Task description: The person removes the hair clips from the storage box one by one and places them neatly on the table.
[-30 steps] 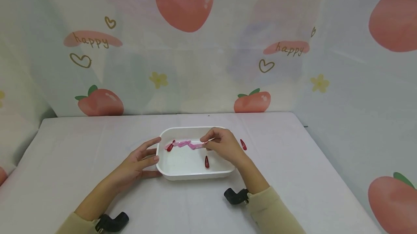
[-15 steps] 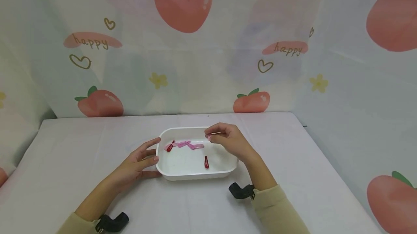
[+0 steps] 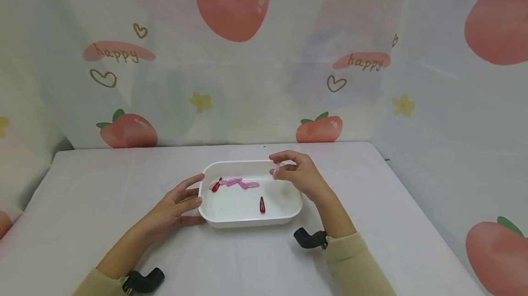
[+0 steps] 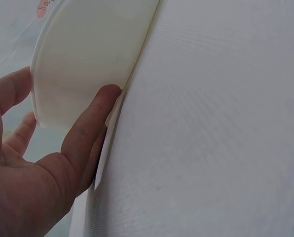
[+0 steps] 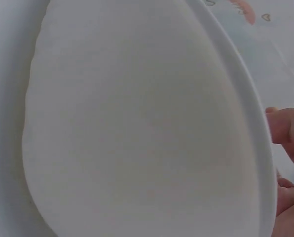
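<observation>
A white tray sits on the table in the head view. My left hand rests against its left end with fingers spread and fairly straight; the left wrist view shows fingertips touching the tray's outer wall. Above the tray's far right corner, my right hand pinches a pink hair clip between thumb and fingers. Inside the tray, several pink hair clips lie in a row, with a red hair clip at their left end. Another red clip lies nearer the front right.
A white cloth covers the table. Behind it hangs a backdrop printed with peaches and flowers. A black camera mount sits at the left wrist and another at the right wrist.
My right hand has lifted the pink clip from the right end of the row and moved right and away. The red clip outside the tray is now hidden behind it. My left hand stays put.
</observation>
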Tool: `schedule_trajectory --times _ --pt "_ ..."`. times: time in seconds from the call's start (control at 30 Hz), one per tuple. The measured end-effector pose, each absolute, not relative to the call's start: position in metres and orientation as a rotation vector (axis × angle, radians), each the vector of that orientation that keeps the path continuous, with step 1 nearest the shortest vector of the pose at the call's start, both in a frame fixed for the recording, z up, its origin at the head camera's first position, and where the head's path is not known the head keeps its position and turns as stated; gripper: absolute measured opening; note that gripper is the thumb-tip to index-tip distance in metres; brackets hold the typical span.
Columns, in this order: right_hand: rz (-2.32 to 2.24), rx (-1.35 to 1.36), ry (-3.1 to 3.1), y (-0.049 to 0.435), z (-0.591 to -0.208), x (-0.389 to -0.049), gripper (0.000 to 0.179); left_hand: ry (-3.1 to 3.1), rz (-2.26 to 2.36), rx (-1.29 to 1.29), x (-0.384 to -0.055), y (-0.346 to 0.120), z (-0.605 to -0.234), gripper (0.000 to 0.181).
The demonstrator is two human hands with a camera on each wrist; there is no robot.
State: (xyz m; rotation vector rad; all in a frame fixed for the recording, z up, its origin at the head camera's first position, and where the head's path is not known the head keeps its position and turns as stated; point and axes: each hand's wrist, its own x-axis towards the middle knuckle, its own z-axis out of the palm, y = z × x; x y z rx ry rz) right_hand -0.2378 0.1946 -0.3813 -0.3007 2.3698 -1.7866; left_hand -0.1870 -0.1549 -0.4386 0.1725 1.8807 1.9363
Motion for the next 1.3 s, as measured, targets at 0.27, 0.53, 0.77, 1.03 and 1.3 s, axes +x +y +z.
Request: schedule_trajectory --times 0.27,0.53,0.77,1.03,1.3 --pt "-1.822 -0.288 2.358 0.206 -0.381 -0.24 0.04 1.88 1.929 0.16 -0.187 -0.154 -0.44 0.066" --pt "-1.862 -0.285 2.429 0.214 -0.378 -0.242 0.029 1.882 1.93 0.159 -0.187 -0.153 -0.44 0.065" --pt "-1.879 -0.238 2.334 0.223 -0.377 -0.245 0.03 1.878 1.931 0.174 -0.186 -0.154 -0.439 0.065" --pt "-2.226 -0.042 1.984 0.231 -0.38 -0.251 0.019 1.889 1.926 0.193 -0.185 -0.154 -0.438 0.065" --pt "-2.386 0.026 1.804 0.235 -0.377 -0.252 0.041 1.889 1.935 0.199 -0.186 -0.154 -0.438 0.064"
